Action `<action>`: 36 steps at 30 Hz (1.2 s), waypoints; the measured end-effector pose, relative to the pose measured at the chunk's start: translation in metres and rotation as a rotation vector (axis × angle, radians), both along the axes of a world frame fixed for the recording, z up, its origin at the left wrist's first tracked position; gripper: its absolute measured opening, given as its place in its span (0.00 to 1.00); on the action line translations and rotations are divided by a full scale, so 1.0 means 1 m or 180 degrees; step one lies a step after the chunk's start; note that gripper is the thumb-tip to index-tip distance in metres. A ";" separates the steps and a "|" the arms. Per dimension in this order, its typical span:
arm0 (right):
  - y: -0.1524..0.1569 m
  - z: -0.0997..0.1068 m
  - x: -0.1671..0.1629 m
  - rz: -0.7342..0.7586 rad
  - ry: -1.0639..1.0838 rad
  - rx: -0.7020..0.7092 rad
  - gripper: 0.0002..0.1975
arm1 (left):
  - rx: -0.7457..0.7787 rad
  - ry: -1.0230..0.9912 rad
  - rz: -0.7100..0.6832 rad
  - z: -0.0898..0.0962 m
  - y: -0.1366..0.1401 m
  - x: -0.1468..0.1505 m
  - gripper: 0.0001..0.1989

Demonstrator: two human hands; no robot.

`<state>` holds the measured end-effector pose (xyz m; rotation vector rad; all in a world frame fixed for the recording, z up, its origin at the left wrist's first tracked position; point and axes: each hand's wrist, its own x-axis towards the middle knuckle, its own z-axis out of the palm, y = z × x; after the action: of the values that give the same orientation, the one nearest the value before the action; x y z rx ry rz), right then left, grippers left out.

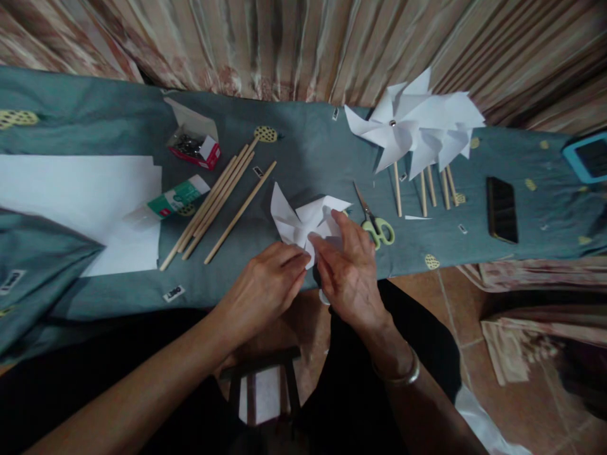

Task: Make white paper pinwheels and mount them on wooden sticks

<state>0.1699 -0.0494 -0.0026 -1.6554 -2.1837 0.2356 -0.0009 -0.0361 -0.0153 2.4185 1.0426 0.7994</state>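
Bare left forearm (156,379) and right forearm (436,411) reach in from the near edge, a metal bangle (410,374) around the right wrist. Dark-clothed legs below; a stool (260,395) shows between them on the tiled floor (521,373).

White paper pinwheel (306,227) sits at the near-middle of the cloth-covered surface (322,151), blades folded in toward its centre. Left hand (265,278): nearly closed, thumb and fingers pinched at the near blade. Right hand (348,265): partly open, fingers curved over the right blade, thumb near the centre; exact grip there cannot be told.

Just right of the right hand, green-handled scissors (372,218), tips pointing far. Beyond them, a thin paper sliver (418,218). Far right, a cluster of overlapping pinwheels on sticks (403,123). Right of these, a dark phone (502,208); a blue-framed object (588,158) at the right edge.

Left of the paper, one wooden stick (240,212) apart from a slanting bundle of sticks (211,205). Green-and-white tube (175,197) just left of the bundle. Farther, an open red box (199,158) of small metal pieces. White sheets (118,189) at left. Patterned curtain (284,50) along the far side.
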 end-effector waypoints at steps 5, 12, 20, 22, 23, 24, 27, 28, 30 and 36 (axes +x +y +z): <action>0.001 -0.002 -0.001 0.0050 -0.0078 0.0064 0.18 | -0.0056 0.0040 0.0018 0.000 0.000 0.000 0.07; 0.001 0.000 -0.005 0.0077 -0.0242 0.0131 0.17 | -0.0069 0.0078 0.0006 0.001 0.000 -0.001 0.08; 0.000 -0.005 -0.011 0.0190 -0.0501 0.0279 0.16 | -0.0080 0.0039 0.0007 0.002 0.001 -0.001 0.09; 0.001 -0.008 -0.012 0.0212 -0.0438 0.0324 0.16 | -0.0057 0.0026 0.0024 0.004 0.001 -0.003 0.09; 0.001 -0.010 -0.012 0.0225 -0.0400 0.0356 0.16 | -0.0028 0.0027 0.0038 0.005 0.002 -0.004 0.09; 0.002 -0.011 -0.012 0.0234 -0.0364 0.0383 0.16 | 0.0015 0.0032 0.0052 0.006 0.003 -0.006 0.09; 0.005 -0.015 -0.012 0.0210 -0.0226 0.0389 0.16 | 0.0201 0.0142 0.0115 0.009 0.009 -0.010 0.10; 0.006 -0.016 -0.013 0.0191 -0.0178 0.0359 0.17 | 0.0279 0.0227 0.0156 0.010 0.011 -0.011 0.10; 0.008 -0.017 -0.014 0.0158 -0.0096 0.0316 0.17 | 0.0428 0.0440 0.0257 0.012 0.016 -0.012 0.10; 0.008 -0.019 -0.012 0.0197 0.0023 0.0429 0.18 | 0.0532 0.0858 0.0409 0.007 0.026 -0.008 0.12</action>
<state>0.1583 -0.0410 -0.0216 -1.5139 -2.1964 0.1085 -0.0092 -0.0101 -0.0088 2.6788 1.2892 0.6345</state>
